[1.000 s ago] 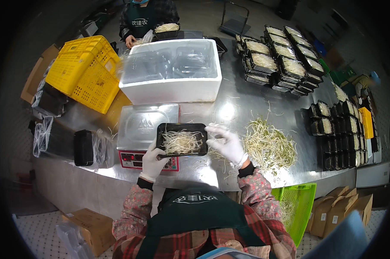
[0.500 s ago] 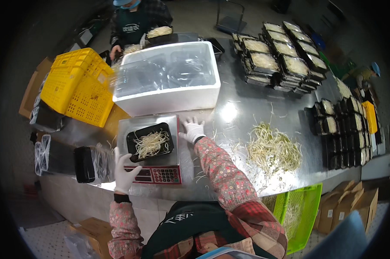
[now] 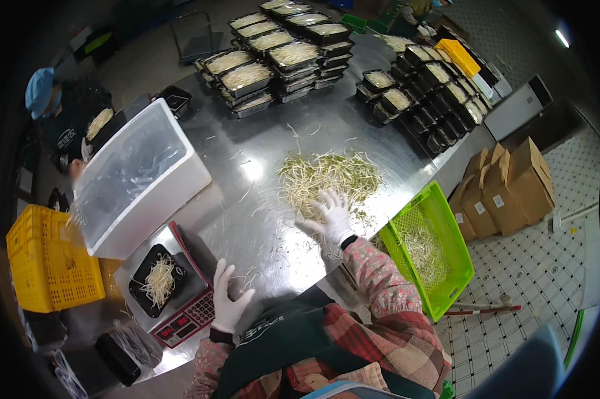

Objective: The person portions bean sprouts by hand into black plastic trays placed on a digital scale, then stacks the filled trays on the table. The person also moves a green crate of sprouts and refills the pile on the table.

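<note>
My right hand (image 3: pixel 333 219), in a white glove, rests with spread fingers on the near edge of a loose heap of bean sprouts (image 3: pixel 330 174) on the metal table. Its fingertips touch the sprouts, and no clump shows in its grasp. My left hand (image 3: pixel 231 300), gloved too, hovers by the table's near edge with thumb and fingers apart and holds nothing. Left of it is a red-framed weighing scale (image 3: pixel 195 315) with a lit display. A black plastic tray (image 3: pixel 155 254) lies on its plate, with a small bunch of sprouts inside.
A white foam box (image 3: pixel 155 211) with clear plastic inside stands behind the scale, beside a yellow crate (image 3: pixel 61 263). Stacks of filled trays (image 3: pixel 293 56) stand at the back, more trays (image 3: pixel 439 86) at right. A green crate (image 3: pixel 456 272) adjoins the near edge. A co-worker (image 3: pixel 67 130) stands far left.
My view has turned to the right. My right hand has gone from beside the scale to the sprout heap. My left hand has left the tray's side and moved right of the scale.
</note>
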`<state>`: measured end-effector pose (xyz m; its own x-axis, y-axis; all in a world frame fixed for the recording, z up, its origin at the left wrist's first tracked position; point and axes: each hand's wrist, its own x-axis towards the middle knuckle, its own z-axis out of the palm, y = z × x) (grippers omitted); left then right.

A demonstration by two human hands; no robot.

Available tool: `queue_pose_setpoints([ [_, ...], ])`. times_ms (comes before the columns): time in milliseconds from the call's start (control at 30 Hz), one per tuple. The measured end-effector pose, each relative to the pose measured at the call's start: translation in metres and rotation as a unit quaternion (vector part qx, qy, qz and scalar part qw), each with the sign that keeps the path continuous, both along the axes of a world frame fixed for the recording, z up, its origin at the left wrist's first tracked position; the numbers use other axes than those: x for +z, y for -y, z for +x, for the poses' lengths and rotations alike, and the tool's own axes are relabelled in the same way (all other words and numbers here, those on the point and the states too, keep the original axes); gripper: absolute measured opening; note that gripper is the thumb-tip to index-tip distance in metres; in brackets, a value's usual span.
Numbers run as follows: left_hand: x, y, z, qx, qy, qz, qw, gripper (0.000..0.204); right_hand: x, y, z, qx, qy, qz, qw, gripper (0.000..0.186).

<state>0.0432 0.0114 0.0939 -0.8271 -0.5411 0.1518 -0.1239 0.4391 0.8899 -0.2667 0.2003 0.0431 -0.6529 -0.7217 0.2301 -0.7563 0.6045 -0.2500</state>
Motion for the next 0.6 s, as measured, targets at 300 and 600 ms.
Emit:
queue_pose_setpoints([
  [300, -0.121, -0.029, -0.070, -0.168, 0.272, -0.303, 0.898, 0.123, -0.070, -0.075, 0.060, 0.020, 0.071, 0.086, 0.994, 0.093],
  [600, -0.108, -0.030, -0.304, -0.210, 0.192, -0.289, 0.914, 0.102, -0.042, -0.065, -0.091, -0.091, 0.108, 0.092, 0.986, 0.102],
])
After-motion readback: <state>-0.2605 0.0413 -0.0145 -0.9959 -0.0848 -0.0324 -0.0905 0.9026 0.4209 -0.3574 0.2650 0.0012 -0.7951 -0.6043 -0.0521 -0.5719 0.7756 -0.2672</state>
